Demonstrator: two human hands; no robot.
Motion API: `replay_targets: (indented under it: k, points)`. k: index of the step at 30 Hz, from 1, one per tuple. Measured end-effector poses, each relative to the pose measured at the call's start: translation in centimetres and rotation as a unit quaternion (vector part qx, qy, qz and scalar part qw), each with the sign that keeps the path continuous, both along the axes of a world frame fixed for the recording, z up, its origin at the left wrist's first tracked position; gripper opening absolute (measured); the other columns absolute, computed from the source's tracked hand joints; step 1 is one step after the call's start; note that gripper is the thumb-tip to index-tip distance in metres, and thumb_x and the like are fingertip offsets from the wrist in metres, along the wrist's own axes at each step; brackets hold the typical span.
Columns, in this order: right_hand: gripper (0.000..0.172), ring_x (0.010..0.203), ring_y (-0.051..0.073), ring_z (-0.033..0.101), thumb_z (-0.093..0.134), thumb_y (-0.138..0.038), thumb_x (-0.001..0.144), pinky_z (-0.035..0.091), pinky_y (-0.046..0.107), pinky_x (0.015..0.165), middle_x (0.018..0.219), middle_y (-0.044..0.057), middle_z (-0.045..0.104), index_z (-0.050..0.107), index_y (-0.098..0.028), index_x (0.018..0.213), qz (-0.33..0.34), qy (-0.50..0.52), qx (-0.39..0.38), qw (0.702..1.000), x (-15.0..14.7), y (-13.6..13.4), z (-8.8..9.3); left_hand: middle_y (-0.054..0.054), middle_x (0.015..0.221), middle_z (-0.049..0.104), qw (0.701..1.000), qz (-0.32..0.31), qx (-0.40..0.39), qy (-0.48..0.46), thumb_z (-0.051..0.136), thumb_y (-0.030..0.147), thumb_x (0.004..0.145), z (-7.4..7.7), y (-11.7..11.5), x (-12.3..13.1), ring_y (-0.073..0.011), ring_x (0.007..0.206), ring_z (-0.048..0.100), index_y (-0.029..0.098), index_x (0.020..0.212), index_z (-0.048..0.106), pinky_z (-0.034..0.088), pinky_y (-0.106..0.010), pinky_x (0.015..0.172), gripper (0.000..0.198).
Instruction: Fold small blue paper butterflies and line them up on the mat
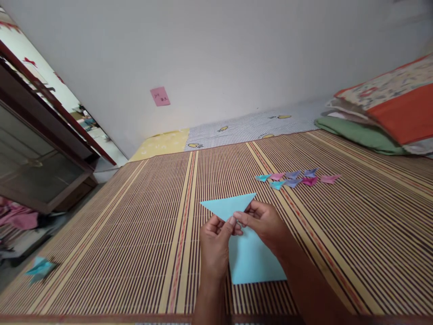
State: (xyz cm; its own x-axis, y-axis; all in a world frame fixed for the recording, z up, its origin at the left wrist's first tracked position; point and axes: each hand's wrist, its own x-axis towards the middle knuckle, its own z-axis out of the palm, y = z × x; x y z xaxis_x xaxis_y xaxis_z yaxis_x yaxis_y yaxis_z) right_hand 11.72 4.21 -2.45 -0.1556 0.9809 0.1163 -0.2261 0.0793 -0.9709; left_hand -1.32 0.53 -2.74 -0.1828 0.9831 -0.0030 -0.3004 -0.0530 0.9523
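Two bare hands pinch a light-blue paper triangle above a striped mat

The paper triangle [226, 205] is held up near the centre, its long edge facing away from the person and its point aimed back toward them. The fingers [246, 219] are clamped on the paper close to that point, thumbs nearly meeting; the left hand [214, 246] grips the left slanting edge, the right hand [272, 224] the right one. Most of the triangle spreads out beyond the fingertips.

Judging by its shape, a fold is done and the piece is at an early stage; how many creases are left cannot be told.

Below the hands, a blue sheet [259, 264] lies on the striped mat [149, 234] (whether it joins the triangle is hidden). Farther off to the right are eight small folded pieces [292, 183] in blue, pink, purple and magenta, apparently finished. A larger blue folded piece [40, 269] rests at far left. Beyond are stacked bedding [402, 113] and a pale wall [237, 54] bearing a pink note [160, 96].
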Motion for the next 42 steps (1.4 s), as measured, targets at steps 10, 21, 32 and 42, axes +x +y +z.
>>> replay_targets:
  k: [10, 21, 32, 42]
  points:
    - [0.034, 0.054, 0.013, 0.048, 0.074, -0.043, 0.081, 0.039, 0.026, 0.052, 0.058, -0.002, 0.056, 0.055, -0.020, 0.065, -0.073, -0.045, 0.023, 0.996, 1.4, 0.1, 0.0, -0.002, 0.063, 0.070, 0.999, -0.009, 0.007, 0.034, 0.077, 0.033, 0.081, -0.2, -0.2, 0.5, -0.0128, 0.059, 0.064, 0.015, 0.074, 0.069, 0.051, -0.025, 0.064, 0.021]
    - [0.032, 0.068, 0.015, 0.058, 0.079, -0.045, 0.075, 0.048, 0.028, 0.065, 0.073, 0.001, 0.063, 0.070, -0.019, 0.092, -0.084, 0.057, -0.023, 0.995, 3.3, 0.6, 0.7, -0.001, 0.062, 0.069, 1.000, -0.009, 0.012, 0.028, 0.076, 0.032, 0.082, -0.2, -0.4, 0.6, -0.0128, 0.059, 0.062, 0.015, 0.075, 0.070, 0.050, -0.025, 0.065, 0.019]
    - [0.025, 0.065, 0.019, 0.066, 0.082, -0.041, 0.072, 0.053, 0.032, 0.063, 0.068, 0.003, 0.071, 0.072, -0.017, 0.074, 0.010, 0.031, -0.075, 0.997, 0.2, -0.3, -0.1, -0.002, 0.073, 0.069, 0.998, -0.017, 0.034, 0.047, 0.077, 0.037, 0.081, 0.8, -0.7, 0.5, -0.0144, 0.066, 0.062, 0.016, 0.083, 0.071, 0.049, -0.025, 0.065, 0.022]
    - [0.028, 0.074, 0.024, 0.072, 0.079, -0.043, 0.074, 0.057, 0.037, 0.071, 0.080, 0.007, 0.077, 0.078, -0.017, 0.085, 0.033, -0.027, -0.078, 0.996, 0.6, -0.5, -0.1, 0.001, 0.062, 0.065, 0.993, 0.097, 0.065, 0.035, 0.079, 0.036, 0.078, 1.5, -0.5, -1.5, -0.0129, 0.061, 0.062, 0.017, 0.068, 0.062, 0.051, -0.023, 0.062, 0.027]
